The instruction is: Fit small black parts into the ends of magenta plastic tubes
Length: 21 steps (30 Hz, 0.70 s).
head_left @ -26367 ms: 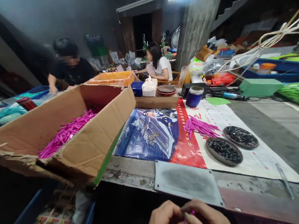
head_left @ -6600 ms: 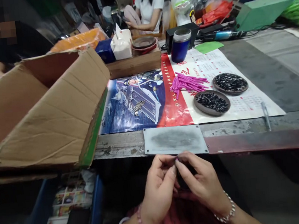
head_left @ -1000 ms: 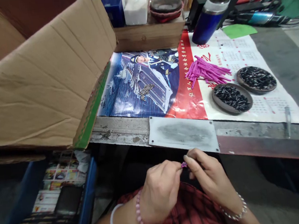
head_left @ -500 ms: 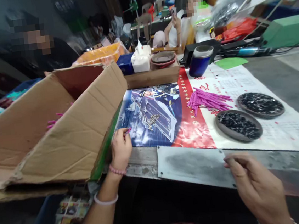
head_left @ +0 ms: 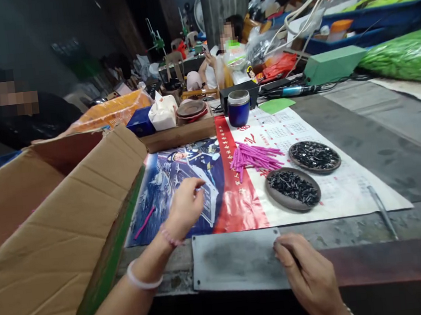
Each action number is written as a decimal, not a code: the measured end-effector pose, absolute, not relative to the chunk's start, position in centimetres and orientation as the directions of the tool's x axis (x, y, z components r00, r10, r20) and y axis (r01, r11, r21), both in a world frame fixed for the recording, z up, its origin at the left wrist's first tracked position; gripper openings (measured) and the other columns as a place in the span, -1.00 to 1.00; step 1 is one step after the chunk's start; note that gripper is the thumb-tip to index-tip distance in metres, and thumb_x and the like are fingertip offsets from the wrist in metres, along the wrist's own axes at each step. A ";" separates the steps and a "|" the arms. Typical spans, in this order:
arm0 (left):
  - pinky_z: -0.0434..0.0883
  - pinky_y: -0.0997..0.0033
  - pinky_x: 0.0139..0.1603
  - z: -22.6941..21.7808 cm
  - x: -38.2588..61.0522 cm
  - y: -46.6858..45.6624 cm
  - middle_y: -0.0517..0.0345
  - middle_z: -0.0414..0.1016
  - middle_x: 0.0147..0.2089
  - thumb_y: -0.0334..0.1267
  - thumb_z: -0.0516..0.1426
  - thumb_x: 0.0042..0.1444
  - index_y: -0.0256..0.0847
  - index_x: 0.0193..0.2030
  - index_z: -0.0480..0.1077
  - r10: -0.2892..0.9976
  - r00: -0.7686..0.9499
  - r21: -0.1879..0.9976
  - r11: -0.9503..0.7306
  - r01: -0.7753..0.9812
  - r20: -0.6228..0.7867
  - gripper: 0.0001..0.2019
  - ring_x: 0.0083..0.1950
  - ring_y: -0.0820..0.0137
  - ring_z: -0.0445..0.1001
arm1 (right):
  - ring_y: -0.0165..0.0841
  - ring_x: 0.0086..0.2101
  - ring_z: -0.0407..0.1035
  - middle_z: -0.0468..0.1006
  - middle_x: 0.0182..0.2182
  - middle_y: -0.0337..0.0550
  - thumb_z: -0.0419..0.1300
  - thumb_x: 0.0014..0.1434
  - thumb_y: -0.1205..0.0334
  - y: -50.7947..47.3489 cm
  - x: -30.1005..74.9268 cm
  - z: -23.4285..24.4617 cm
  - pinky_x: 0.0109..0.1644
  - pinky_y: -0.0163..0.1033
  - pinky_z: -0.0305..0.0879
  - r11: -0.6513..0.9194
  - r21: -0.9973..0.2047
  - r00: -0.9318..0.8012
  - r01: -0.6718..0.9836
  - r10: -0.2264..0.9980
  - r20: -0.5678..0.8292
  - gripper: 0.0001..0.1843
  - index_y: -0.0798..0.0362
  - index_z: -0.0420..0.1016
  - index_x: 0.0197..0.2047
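Note:
My left hand (head_left: 187,203) reaches over the blue part of the poster (head_left: 237,195), fingers bent together; what lies in or under their tips is hidden. To its left a single pink-purple stick (head_left: 144,223) rests on the poster. My right hand (head_left: 309,270) is pinched closed at the right end of a grey metal plate (head_left: 236,259), and any small thing in it cannot be made out. Beyond the hands sit a heap of pink-purple sticks (head_left: 255,157) and two shallow dishes, a nearer dish (head_left: 294,209) and a farther dish (head_left: 319,170), with small black pieces in them.
On the left stands a big open cardboard box (head_left: 98,204). A blue mug (head_left: 239,112), a tissue pack (head_left: 163,113) and a stack of brown dishes (head_left: 191,108) are at the back. Tweezers (head_left: 382,212) lie at right. Two people are in the background.
My left hand has moved from beside the box rightward over the poster, where the small metal beads were. A purple stick now lies on the poster's left. The view has turned right.

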<state>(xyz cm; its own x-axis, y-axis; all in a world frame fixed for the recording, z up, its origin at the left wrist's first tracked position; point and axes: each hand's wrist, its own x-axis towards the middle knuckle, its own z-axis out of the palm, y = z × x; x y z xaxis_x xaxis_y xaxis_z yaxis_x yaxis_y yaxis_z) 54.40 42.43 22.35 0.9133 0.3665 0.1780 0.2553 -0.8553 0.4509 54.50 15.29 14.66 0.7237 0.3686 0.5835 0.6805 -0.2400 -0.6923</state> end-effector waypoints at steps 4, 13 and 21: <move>0.48 0.11 0.13 21.7 62.7 39.6 0.05 0.57 0.01 -0.33 0.17 0.31 -0.25 -0.02 0.49 0.329 0.944 0.420 -0.860 0.289 0.025 -0.85 0.06 0.26 0.54 | -0.31 -0.37 0.44 0.51 -0.41 -0.17 0.12 0.34 0.41 15.5 54.6 15.2 -0.21 -0.21 0.38 -0.237 -0.673 0.707 0.700 0.361 0.608 -0.88 0.01 0.40 -0.23; 0.54 0.07 0.03 20.7 69.2 39.5 -0.03 0.51 0.10 -0.16 0.20 0.32 -0.25 0.12 0.43 0.460 0.865 0.294 -0.814 0.500 -0.198 -0.69 0.04 0.20 0.55 | -0.30 -0.37 0.45 0.52 -0.41 -0.17 0.10 0.32 0.46 15.7 54.8 13.9 -0.18 -0.17 0.40 -0.185 -0.643 0.659 0.743 0.371 0.654 -0.85 0.02 0.38 -0.18; 0.55 0.12 -0.02 21.8 64.7 40.9 0.01 0.53 0.04 -0.16 0.20 0.33 -0.26 0.06 0.45 0.459 0.878 0.316 -0.820 0.477 -0.136 -0.73 -0.03 0.25 0.56 | -0.27 -0.38 0.47 0.54 -0.42 -0.16 0.11 0.34 0.37 16.1 54.9 13.3 -0.22 -0.17 0.40 -0.163 -0.628 0.643 0.761 0.314 0.698 -0.90 0.01 0.42 -0.20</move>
